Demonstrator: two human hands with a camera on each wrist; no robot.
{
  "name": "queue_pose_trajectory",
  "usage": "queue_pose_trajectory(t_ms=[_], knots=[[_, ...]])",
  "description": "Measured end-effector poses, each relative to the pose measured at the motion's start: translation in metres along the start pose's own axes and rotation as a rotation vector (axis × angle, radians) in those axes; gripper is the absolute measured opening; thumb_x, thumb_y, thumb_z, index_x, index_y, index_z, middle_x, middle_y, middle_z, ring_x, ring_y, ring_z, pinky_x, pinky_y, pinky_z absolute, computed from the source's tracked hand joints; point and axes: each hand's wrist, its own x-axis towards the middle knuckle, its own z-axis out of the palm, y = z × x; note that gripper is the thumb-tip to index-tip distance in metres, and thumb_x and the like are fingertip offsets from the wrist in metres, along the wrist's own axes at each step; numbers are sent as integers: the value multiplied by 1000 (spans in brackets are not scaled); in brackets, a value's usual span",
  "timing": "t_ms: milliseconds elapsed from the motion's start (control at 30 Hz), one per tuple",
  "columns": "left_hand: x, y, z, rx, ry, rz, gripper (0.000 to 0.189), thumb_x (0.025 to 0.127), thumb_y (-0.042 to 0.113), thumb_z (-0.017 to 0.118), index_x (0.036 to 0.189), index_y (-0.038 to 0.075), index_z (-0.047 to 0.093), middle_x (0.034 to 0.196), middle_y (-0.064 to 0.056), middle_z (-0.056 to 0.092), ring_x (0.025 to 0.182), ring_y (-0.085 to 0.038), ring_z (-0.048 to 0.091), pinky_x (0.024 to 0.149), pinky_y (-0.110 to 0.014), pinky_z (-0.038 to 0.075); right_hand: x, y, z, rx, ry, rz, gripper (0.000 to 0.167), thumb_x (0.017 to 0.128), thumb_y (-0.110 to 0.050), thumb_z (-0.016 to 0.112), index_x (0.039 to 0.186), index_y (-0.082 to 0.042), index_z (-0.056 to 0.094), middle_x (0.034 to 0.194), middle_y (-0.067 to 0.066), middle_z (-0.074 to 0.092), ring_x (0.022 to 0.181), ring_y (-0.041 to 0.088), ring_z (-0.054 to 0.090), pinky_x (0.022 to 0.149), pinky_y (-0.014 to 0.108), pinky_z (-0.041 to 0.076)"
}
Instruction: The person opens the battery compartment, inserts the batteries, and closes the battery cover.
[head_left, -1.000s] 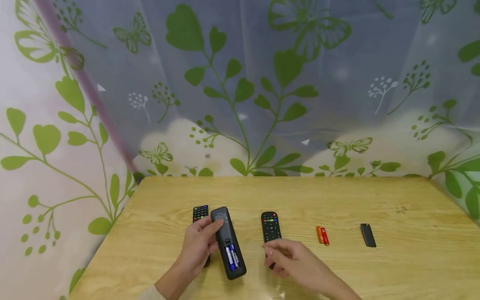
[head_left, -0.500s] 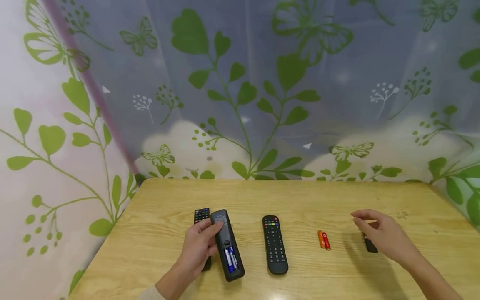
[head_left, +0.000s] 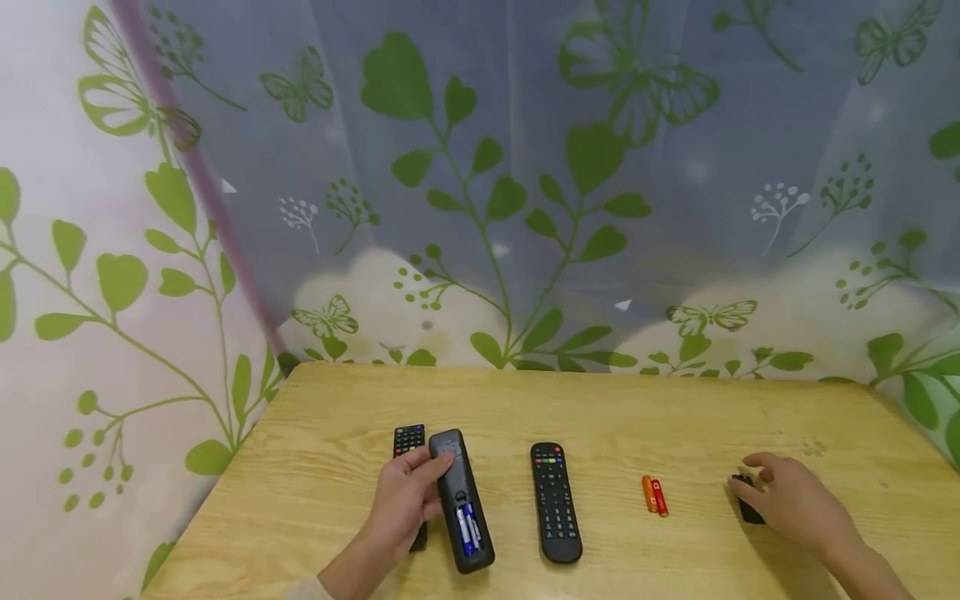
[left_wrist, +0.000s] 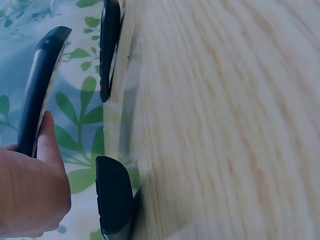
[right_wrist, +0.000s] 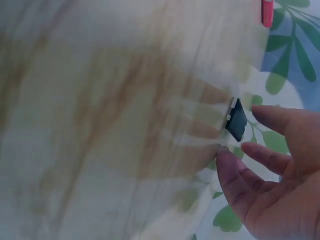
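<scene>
My left hand (head_left: 402,493) grips a black remote control (head_left: 462,504), back side up, its battery bay uncovered with blue-and-white batteries (head_left: 468,528) inside. In the left wrist view, this remote (left_wrist: 42,85) is held above the table. My right hand (head_left: 798,504) reaches down around a small black battery cover (head_left: 748,502) on the table's right side. As the right wrist view shows, thumb and fingers of that hand (right_wrist: 280,170) are spread on either side of the cover (right_wrist: 237,121), with a gap at the thumb.
A second remote (head_left: 557,504) lies buttons up mid-table. Another remote (head_left: 409,438) lies partly hidden behind my left hand. Two loose batteries, orange (head_left: 649,493) and red (head_left: 659,497), sit side by side left of the cover. A patterned curtain (head_left: 525,208) hangs behind the wooden table (head_left: 337,400).
My right hand has swung right, from over the middle remote to the battery cover, and lowered around it. The left hand keeps its hold on the remote. The head view has shifted slightly.
</scene>
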Motion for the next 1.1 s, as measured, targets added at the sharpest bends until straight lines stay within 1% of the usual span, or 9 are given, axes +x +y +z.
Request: queue_pose_trajectory(t_ms=[33, 133, 267, 533, 700, 800, 967, 1033, 1100], knots=[[0, -1, 0, 2, -3, -2, 46, 94, 13, 60, 130, -13, 44, 96, -14, 68, 82, -23, 69, 63, -27, 57, 0, 1, 2, -16, -6, 4, 72, 91, -48, 60, 123, 16, 49, 94, 18, 63, 83, 32, 61, 65, 43, 50], [1, -2, 2, 4, -10, 0, 46, 94, 14, 60, 130, -12, 45, 97, -14, 68, 84, -24, 69, 65, -29, 58, 0, -1, 4, -55, 1, -3, 54, 92, -38, 63, 115, 11, 59, 86, 5, 64, 73, 19, 60, 61, 40, 50], [2, -2, 3, 6, -12, 4, 45, 94, 15, 60, 129, -11, 46, 97, -13, 67, 84, -24, 69, 67, -30, 58, 1, -6, 5, -86, 26, -16, 33, 92, -26, 62, 106, 5, 66, 86, 4, 67, 70, 16, 60, 59, 39, 50], [2, -5, 2, 24, -12, -11, 46, 95, 16, 59, 131, -10, 45, 98, -12, 68, 85, -24, 69, 68, -32, 58, -1, -6, 6, -106, 35, 36, 44, 91, -31, 60, 112, 8, 63, 95, 17, 66, 80, 30, 64, 62, 46, 52], [2, -5, 3, 25, -17, -2, 47, 95, 16, 59, 131, -11, 45, 100, -14, 68, 86, -26, 69, 70, -34, 58, -2, -6, 6, -99, 54, 32, 44, 92, -28, 57, 112, 10, 62, 95, 18, 67, 79, 29, 64, 63, 46, 52], [2, -5, 3, 27, -18, -2, 47, 95, 16, 59, 131, -11, 45, 100, -15, 68, 86, -26, 69, 69, -34, 58, -3, -7, 5, -52, 42, 37, 45, 93, -29, 58, 114, 11, 61, 95, 15, 67, 80, 27, 64, 63, 44, 52], [2, -4, 4, 25, -17, 1, 46, 95, 14, 59, 130, -11, 45, 98, -15, 68, 86, -26, 69, 69, -33, 58, -7, -12, 8, 165, 39, 68, 50, 96, -30, 57, 122, 12, 55, 97, 16, 66, 72, 21, 65, 60, 36, 54], [1, -3, 3, 23, -17, 0, 45, 95, 14, 59, 130, -11, 46, 98, -15, 68, 86, -26, 69, 69, -33, 58, -9, -19, 10, 246, 49, 78, 52, 97, -32, 56, 126, 12, 52, 100, 17, 65, 68, 19, 65, 58, 34, 54], [1, -2, 3, 23, -18, 1, 45, 95, 14, 59, 130, -11, 46, 98, -15, 68, 86, -26, 69, 69, -34, 58, -11, -28, 11, 301, 61, 76, 54, 97, -34, 56, 127, 10, 51, 102, 16, 63, 70, 20, 66, 59, 35, 55]])
